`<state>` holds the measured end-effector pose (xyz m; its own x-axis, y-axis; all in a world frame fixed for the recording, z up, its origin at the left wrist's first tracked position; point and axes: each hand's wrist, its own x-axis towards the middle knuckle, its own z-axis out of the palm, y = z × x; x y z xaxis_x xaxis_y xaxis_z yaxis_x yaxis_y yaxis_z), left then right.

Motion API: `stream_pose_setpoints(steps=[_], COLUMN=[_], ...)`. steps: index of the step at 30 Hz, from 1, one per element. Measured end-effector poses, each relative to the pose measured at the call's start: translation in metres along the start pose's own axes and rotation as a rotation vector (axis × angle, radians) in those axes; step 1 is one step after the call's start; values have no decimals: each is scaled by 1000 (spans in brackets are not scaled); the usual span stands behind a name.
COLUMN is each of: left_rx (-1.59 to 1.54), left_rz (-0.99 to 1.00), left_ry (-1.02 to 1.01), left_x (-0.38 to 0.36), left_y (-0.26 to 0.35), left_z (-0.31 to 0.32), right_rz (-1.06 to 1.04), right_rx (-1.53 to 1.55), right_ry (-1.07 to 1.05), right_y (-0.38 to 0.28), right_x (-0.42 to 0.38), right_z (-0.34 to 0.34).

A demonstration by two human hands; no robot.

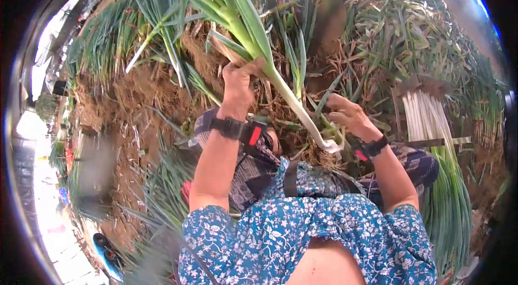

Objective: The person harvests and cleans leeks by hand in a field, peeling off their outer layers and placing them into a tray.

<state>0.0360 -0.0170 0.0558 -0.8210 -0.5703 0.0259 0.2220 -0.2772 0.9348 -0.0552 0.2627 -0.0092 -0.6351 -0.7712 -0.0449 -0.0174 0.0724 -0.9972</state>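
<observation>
A large green onion [295, 102] slants across the middle, its leaves fanned toward the upper left and its white root end low, near my lap. My left hand [243, 76] is closed round it where the leaves begin to spread, with a dry, brownish leaf beside the fingers. My right hand [349, 117] is to the right of the root end, its fingers curled in a pinch. A pale green strip of outer leaf [341, 136] runs from those fingers down to the root end. The fingertips are partly hidden.
Bundles of green onions [110, 39] with soil-covered roots lie at the left. A heap of loose leaves [394, 31] covers the upper right. Cleaned white stalks [426, 115] lie on a wooden rack [431, 142] at the right. Bare soil [121, 150] shows at the left.
</observation>
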Motion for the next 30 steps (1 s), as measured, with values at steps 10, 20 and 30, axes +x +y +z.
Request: stream_pose_setpoints(steps=[10,20,30], left_rx=[101,830,-109], left_rz=[-78,-186,-257], left_ry=[53,-1059,-124], left_x=[-10,-139,-16], left_y=[3,-121,-9], left_z=[41,40,31], right_rz=[-72,40,27], right_rx=[-100,374,-178], right_ry=[305,313,239], right_y=[6,19,3], right_x=[-8,17,-19], right_z=[71,42,36])
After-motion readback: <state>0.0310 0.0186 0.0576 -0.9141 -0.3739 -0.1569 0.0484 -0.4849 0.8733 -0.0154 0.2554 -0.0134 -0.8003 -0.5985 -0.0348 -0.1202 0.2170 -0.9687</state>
